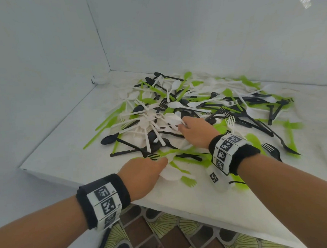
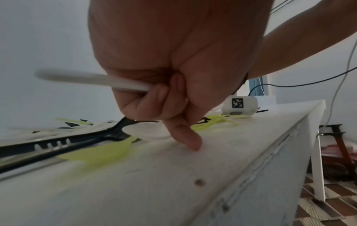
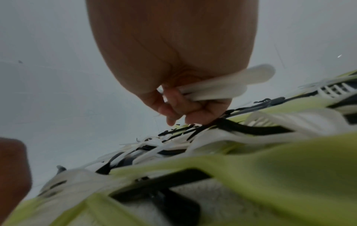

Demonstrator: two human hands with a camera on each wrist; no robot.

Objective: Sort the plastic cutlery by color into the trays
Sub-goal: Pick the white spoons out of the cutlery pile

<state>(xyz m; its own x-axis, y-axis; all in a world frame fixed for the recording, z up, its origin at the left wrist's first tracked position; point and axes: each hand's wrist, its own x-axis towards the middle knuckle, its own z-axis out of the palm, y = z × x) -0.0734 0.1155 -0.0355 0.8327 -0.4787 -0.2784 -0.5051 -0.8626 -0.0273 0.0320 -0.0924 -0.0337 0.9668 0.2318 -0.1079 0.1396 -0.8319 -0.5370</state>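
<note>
Both grips full: left hand point(image 2: 173, 85) grasping a white handle point(image 2: 92, 79), right hand point(image 3: 183, 97) clutching white spoons point(image 3: 231, 82). We gather whites only, lifting clear of the pile point(image 1: 196, 107).

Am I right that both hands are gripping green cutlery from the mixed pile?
Not green: both grip white pieces. The left wrist view shows the left hand curled round a white handle; the right wrist view shows the right hand holding white cutlery. The pile is mixed.
</note>
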